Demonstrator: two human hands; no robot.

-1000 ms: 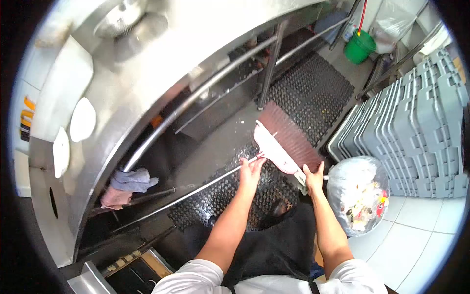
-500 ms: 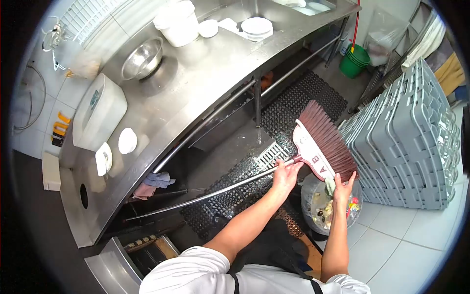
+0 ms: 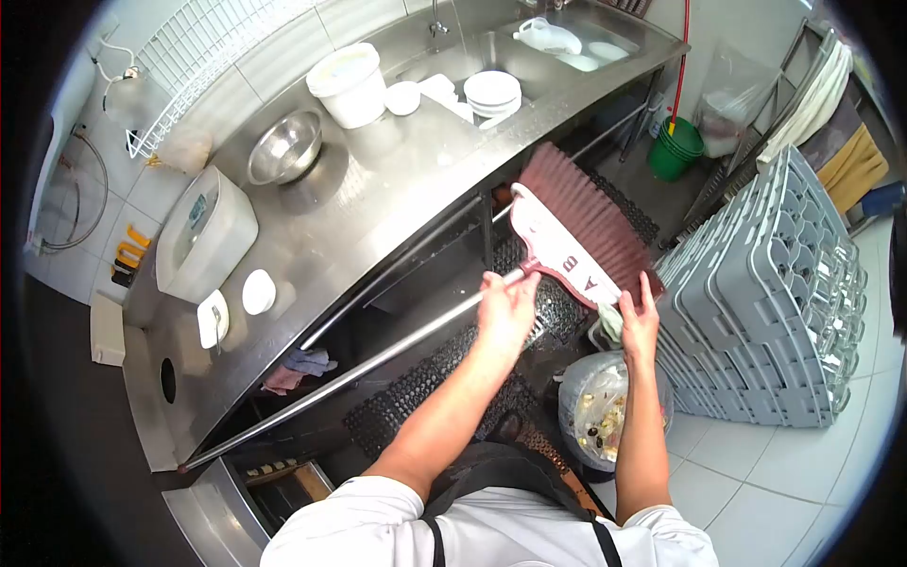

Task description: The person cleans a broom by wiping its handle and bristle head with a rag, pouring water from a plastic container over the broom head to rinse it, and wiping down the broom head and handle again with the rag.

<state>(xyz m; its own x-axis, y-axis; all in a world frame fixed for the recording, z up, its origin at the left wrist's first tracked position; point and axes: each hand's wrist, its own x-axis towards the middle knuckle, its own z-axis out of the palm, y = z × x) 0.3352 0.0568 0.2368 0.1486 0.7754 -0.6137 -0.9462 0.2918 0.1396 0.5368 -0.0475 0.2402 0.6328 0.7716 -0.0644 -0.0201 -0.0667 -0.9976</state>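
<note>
A broom (image 3: 567, 248) with reddish-brown bristles and a white head lettered "A B" is raised in front of me, bristles turned up and away. My left hand (image 3: 507, 307) is closed round its metal handle just below the head; the handle slants down to the lower left. At the head's right end, my right hand (image 3: 640, 317) has its fingers at the corner and a pale greenish cloth (image 3: 610, 324) beside them. Below it stands a bin (image 3: 573, 402) lined with clear plastic, with food scraps inside.
A steel counter (image 3: 397, 203) with a bowl (image 3: 286, 148), white bucket (image 3: 348, 87) and dishes curves along the left. Stacked grey glass racks (image 3: 737, 293) stand at the right. A green bucket (image 3: 675, 151) is at the back, a black perforated mat (image 3: 416, 402) on the floor.
The broom has risen toward me and shifted left since half a second ago, after moving right earlier. Both hands moved with it. The view has tilted up, showing more of the counter and sink.
</note>
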